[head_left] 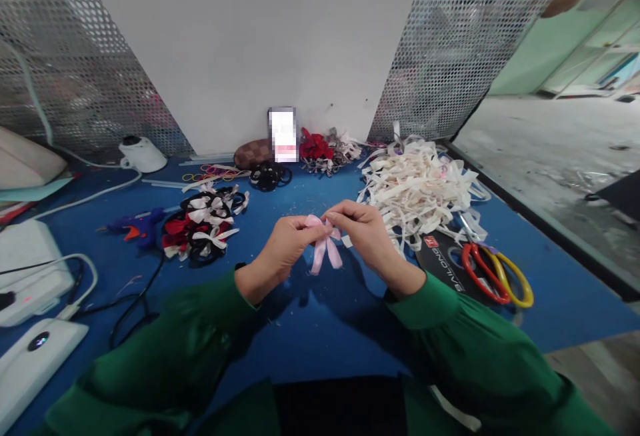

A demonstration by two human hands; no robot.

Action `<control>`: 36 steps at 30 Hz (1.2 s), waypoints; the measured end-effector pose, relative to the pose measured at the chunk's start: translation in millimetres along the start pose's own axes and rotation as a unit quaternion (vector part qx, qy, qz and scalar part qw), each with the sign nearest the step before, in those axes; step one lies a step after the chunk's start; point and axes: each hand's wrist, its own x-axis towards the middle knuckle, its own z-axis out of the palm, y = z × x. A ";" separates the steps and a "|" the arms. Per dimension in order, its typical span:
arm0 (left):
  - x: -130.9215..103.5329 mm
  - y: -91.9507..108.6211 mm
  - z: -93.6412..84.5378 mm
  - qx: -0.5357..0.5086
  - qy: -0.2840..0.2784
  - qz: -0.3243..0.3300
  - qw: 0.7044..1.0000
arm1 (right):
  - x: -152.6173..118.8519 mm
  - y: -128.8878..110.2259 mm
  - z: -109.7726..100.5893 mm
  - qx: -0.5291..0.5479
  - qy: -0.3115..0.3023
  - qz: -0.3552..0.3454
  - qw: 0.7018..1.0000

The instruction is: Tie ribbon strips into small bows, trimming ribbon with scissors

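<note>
A pink ribbon bow [326, 253] is held up over the middle of the blue table, its two tails hanging down. My left hand [287, 243] pinches the bow from the left, thumb and fingers closed near its knot. From the right, my right hand [361, 231] also pinches it, fingertips meeting the top right of the bow. The fingers partly cover the loops and the knot. A large heap of cream ribbon strips [420, 186] lies just beyond my right hand. Left of my left hand is a pile of black, red and white bow hair ties [203, 223].
Red-and-yellow-handled scissors [493, 276] lie on a dark card [440, 259] at right. A blue glue gun [143, 226] with a black cord lies at left, near white power devices [37, 349]. A phone [283, 133] leans on the back board beside a checkered pouch [253, 154].
</note>
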 end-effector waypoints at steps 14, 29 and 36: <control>-1.3 1.2 2.2 -0.058 0.056 0.011 0.997 | -2.4 5.2 8.7 0.103 0.008 0.056 0.993; 0.3 4.9 6.1 -0.187 0.048 -0.048 0.980 | -2.3 3.4 8.1 0.234 -0.011 0.152 0.960; 0.5 -2.2 1.0 -0.078 0.054 -0.006 0.995 | -4.4 5.3 10.7 0.133 0.020 0.100 0.986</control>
